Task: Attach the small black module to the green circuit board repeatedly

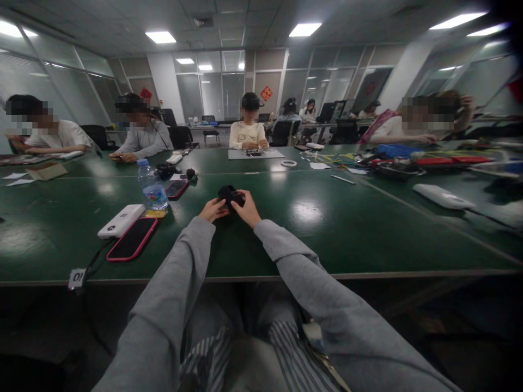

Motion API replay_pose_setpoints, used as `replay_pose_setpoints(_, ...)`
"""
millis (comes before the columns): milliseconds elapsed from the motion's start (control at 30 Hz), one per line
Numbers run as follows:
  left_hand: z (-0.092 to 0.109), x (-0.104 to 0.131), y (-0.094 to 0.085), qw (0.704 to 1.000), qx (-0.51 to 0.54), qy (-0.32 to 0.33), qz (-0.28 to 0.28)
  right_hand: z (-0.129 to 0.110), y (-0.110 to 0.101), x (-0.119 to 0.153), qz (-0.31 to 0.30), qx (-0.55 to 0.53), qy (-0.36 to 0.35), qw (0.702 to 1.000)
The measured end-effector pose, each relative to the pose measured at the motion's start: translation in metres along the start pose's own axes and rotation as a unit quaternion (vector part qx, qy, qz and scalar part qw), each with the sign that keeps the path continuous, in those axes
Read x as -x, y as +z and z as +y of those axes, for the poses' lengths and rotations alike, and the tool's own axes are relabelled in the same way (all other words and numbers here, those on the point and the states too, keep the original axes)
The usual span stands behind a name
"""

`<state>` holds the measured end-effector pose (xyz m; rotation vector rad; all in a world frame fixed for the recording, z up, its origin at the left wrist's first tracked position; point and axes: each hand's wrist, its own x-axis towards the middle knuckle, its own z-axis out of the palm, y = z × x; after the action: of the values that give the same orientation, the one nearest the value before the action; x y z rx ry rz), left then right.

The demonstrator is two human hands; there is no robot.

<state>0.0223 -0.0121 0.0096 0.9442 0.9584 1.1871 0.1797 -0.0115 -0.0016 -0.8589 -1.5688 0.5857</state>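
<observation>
Both of my hands hold one small black object above the green table. Its exact kind is too dark and small to make out. My left hand grips its left side, with the fingers curled underneath. On the right side, my right hand closes around it with the thumb on the near face. My fingers cover part of the object. To the left of my hands, a dark phone with a red edge lies beside a few small black items.
A water bottle stands left, near a white power bank and a pink-cased phone. Cables and tools crowd the right, with a white device nearer. A pen and tape roll lie ahead. Several people sit around.
</observation>
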Motion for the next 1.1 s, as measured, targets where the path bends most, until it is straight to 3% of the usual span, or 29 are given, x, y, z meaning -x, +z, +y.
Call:
replay_pose_setpoints(100, 0.003, 0.001, 0.001, 0.998, 0.046, -0.017, -0.037, -0.007, -0.001, 0.004, -0.013, 0.079, -0.083, 0.993)
replay_pose_setpoints(233, 0.005, 0.002, -0.002, 0.993, 0.083, -0.021, -0.078, -0.011, -0.001, 0.006, -0.020, 0.105, -0.127, 0.986)
replay_pose_setpoints(633, 0.006, 0.005, 0.003, 0.996, 0.074, -0.026, -0.050, -0.010, -0.002, 0.007, -0.055, 0.083, -0.077, 0.992)
replay_pose_setpoints(1100, 0.008, 0.005, 0.004, 0.996, 0.084, -0.018, -0.034, -0.021, -0.002, 0.009, -0.031, 0.080, -0.116, 0.990)
